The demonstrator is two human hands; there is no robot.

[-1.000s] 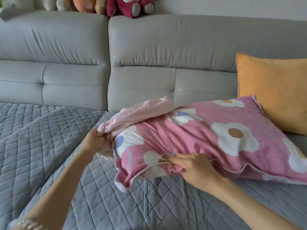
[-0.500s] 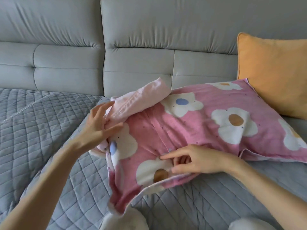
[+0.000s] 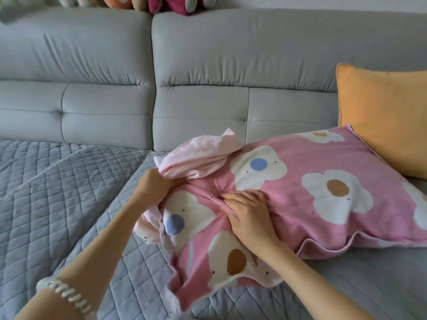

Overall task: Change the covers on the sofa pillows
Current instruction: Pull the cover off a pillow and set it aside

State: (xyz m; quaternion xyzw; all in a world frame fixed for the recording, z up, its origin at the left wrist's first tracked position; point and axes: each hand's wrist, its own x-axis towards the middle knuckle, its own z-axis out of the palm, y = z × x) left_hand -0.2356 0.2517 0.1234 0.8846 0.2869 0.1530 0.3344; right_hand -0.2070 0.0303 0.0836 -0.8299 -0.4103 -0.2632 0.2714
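A pillow in a pink cover with white flowers (image 3: 323, 181) lies on the sofa seat, its right end leaning against an orange pillow (image 3: 388, 116). At its open left end a pale pink flap (image 3: 196, 155) is folded back. My left hand (image 3: 154, 185) is closed on the bunched fabric at that opening, under the flap. My right hand (image 3: 249, 213) presses on the cover's middle, fingers pinching a fold of pink fabric. The pillow inside is hidden by the cover.
A grey quilted throw (image 3: 57, 204) covers the sofa seat. The grey sofa backrest (image 3: 231, 65) rises behind. Plush toys (image 3: 171, 5) sit along its top edge. A beaded bracelet (image 3: 69, 294) is on my left wrist.
My left hand went from open fingers on the flap to a closed grip on the fabric at the opening. My right hand shifted slightly and now pinches a fold. The view tilted up.
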